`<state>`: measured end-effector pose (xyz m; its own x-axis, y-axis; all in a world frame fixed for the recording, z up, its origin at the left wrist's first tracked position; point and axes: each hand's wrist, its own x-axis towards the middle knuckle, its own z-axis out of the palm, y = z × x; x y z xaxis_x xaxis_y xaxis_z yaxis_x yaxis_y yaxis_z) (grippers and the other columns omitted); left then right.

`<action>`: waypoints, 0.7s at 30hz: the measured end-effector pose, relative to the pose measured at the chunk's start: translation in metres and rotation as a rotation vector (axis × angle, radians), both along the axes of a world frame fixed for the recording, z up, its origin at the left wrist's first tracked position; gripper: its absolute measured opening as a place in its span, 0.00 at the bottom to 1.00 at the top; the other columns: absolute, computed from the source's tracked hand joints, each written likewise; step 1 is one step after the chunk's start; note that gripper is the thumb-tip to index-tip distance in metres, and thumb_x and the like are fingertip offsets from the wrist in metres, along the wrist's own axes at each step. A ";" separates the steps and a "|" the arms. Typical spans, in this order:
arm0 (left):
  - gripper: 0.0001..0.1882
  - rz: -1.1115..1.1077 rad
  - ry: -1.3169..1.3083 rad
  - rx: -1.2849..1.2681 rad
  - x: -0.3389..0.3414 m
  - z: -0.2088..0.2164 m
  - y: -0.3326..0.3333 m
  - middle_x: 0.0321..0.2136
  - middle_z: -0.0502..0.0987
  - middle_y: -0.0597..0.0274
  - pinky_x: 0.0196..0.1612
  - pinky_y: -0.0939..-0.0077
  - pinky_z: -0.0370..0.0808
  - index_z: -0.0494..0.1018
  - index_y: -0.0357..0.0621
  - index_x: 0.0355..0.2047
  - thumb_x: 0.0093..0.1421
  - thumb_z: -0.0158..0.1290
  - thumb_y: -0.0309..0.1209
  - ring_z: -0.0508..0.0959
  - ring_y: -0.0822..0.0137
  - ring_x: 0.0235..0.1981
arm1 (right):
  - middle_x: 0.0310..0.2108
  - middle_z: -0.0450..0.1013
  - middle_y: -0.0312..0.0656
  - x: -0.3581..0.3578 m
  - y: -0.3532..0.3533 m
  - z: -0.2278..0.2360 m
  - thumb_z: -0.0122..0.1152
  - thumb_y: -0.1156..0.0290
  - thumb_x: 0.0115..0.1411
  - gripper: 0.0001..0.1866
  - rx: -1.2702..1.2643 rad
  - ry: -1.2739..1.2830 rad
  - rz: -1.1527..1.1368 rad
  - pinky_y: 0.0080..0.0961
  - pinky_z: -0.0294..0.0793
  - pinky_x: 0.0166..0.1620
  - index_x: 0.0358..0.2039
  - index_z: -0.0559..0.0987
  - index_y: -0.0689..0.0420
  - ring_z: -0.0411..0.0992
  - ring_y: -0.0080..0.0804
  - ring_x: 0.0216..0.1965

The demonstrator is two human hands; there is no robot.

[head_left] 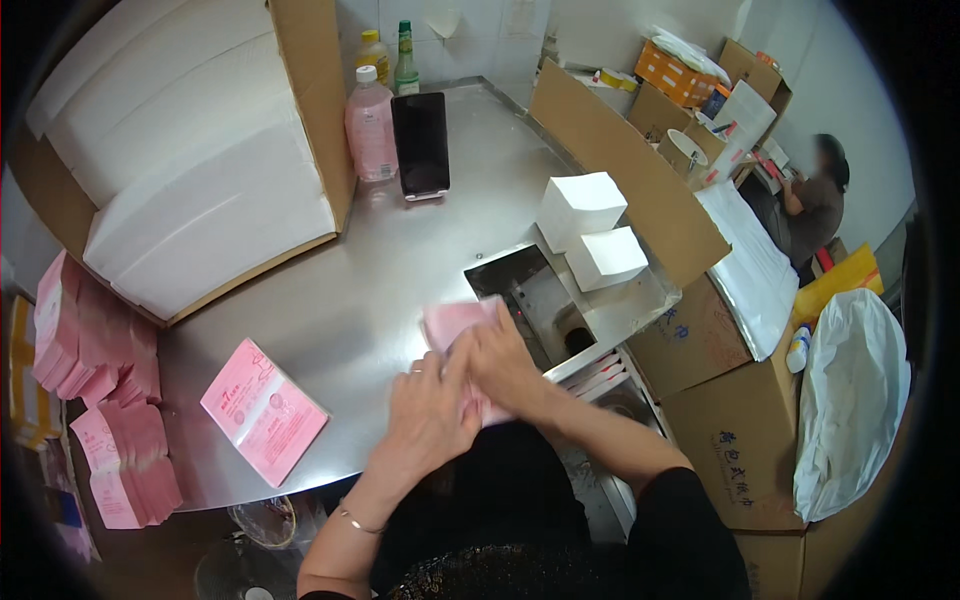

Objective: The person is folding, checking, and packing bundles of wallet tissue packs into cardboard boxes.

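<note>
Both my hands are closed together on a pink plastic packet [455,318] at the front edge of the steel table. My right hand [502,362] lies over its upper part, fingers bent around it. Against its lower left side, my left hand [425,405] presses with fingers curled, a ring on one. Much of the packet is hidden beneath the hands. To the left lies a flat stack of pink printed plastic wrappers [262,410]. Two white blocks of folded paper [583,208] stand beyond a rectangular opening [530,305] in the tabletop.
A carton of white paper stacks [215,190] fills the far left. Bundled pink wrappers [100,340] hang at the left edge. A phone [421,145] stands upright before several bottles [372,125]. Cardboard boxes [735,440] and a white plastic bag [855,400] crowd the right. Another person [820,205] sits far right.
</note>
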<state>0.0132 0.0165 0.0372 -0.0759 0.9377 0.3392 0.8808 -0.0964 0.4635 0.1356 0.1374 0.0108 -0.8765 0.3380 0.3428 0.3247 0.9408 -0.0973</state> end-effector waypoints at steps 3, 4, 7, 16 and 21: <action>0.42 0.051 0.086 -0.076 -0.004 0.006 -0.010 0.36 0.70 0.52 0.42 0.59 0.68 0.61 0.45 0.66 0.50 0.62 0.31 0.73 0.53 0.39 | 0.41 0.74 0.51 -0.014 0.045 -0.025 0.56 0.67 0.57 0.18 0.083 -0.023 -0.202 0.63 0.60 0.61 0.46 0.76 0.63 0.71 0.48 0.49; 0.35 0.029 0.024 -0.068 -0.013 0.013 -0.024 0.35 0.70 0.53 0.41 0.60 0.68 0.67 0.44 0.60 0.49 0.60 0.25 0.72 0.53 0.39 | 0.42 0.74 0.51 -0.003 0.057 -0.033 0.55 0.67 0.58 0.19 -0.137 -0.055 -0.241 0.62 0.61 0.60 0.49 0.75 0.61 0.72 0.49 0.49; 0.24 0.031 0.115 -0.007 -0.025 0.004 -0.047 0.35 0.70 0.54 0.41 0.59 0.67 0.75 0.44 0.48 0.48 0.59 0.22 0.71 0.54 0.39 | 0.35 0.79 0.53 0.028 0.078 -0.031 0.55 0.70 0.60 0.10 -0.421 -0.012 -0.453 0.48 0.77 0.44 0.39 0.77 0.61 0.78 0.55 0.37; 0.15 0.692 0.217 0.198 -0.097 0.020 -0.143 0.44 0.71 0.52 0.59 0.54 0.62 0.74 0.44 0.36 0.45 0.53 0.19 0.72 0.52 0.48 | 0.26 0.73 0.45 0.085 0.089 0.043 0.59 0.69 0.61 0.07 0.329 0.226 -0.602 0.39 0.69 0.37 0.37 0.80 0.57 0.73 0.45 0.33; 0.19 0.544 0.172 -0.197 -0.122 0.005 -0.137 0.38 0.72 0.53 0.58 0.51 0.61 0.73 0.41 0.42 0.48 0.50 0.19 0.72 0.51 0.43 | 0.30 0.72 0.46 0.104 0.112 0.024 0.59 0.70 0.60 0.07 0.330 0.246 -0.716 0.41 0.67 0.39 0.29 0.80 0.60 0.70 0.43 0.39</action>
<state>-0.1088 -0.1204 0.0421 -0.5218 0.8260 0.2132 0.8436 0.4623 0.2733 0.2394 0.2493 0.0344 -0.3741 0.6349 0.6760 0.8621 0.5067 0.0012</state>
